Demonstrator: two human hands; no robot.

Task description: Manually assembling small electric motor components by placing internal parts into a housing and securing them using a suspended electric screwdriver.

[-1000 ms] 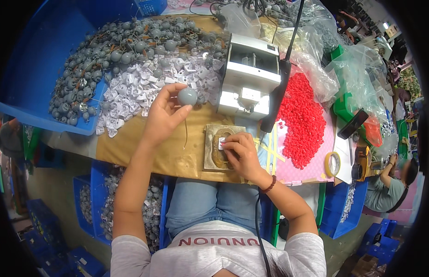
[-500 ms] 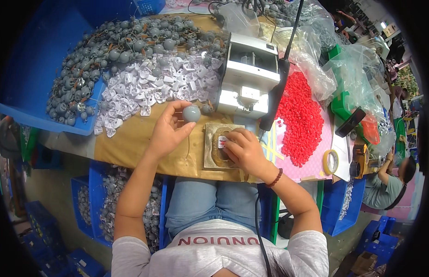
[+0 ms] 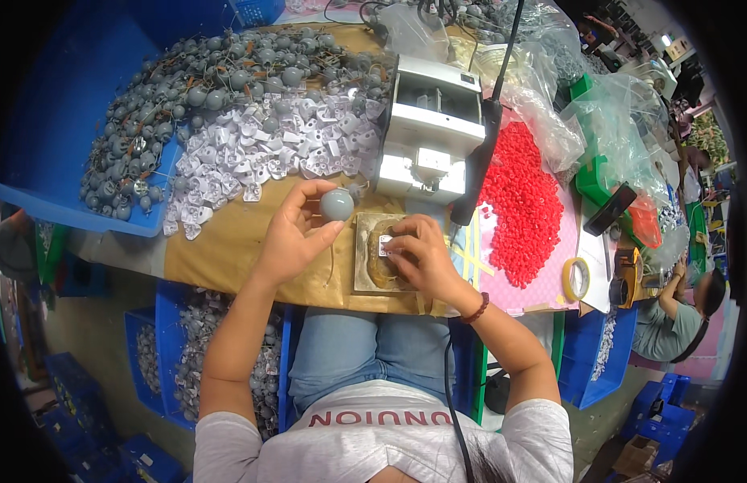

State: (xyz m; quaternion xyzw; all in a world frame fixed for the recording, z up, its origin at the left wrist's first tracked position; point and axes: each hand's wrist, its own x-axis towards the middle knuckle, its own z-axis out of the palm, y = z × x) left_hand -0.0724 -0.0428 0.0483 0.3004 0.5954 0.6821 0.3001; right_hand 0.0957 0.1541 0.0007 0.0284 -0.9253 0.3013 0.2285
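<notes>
My left hand (image 3: 291, 233) is closed around a glossy grey ball (image 3: 337, 205), with a thin wire hanging below it. To its right, my right hand (image 3: 419, 256) pinches a small white plastic piece (image 3: 384, 245) between its fingers. That piece is over a square, flat block (image 3: 362, 274) with a brownish oval in its middle, and the fingers partly cover the block. Just beyond the ball, a smaller grey ball-shaped part (image 3: 356, 190) lies on the brown-covered table (image 3: 220, 270).
A white and black machine (image 3: 425, 137) stands behind the block. White plastic pieces (image 3: 269, 145) and wired grey balls (image 3: 212, 97) are heaped at the left, spilling from a blue bin (image 3: 51, 201). Red parts (image 3: 518, 209) and a tape roll (image 3: 576, 278) lie right. A person (image 3: 671, 326) sits far right.
My left hand has shifted slightly right and nearer with the grey ball. My right hand has moved a little over the block, its fingers closer around the white piece.
</notes>
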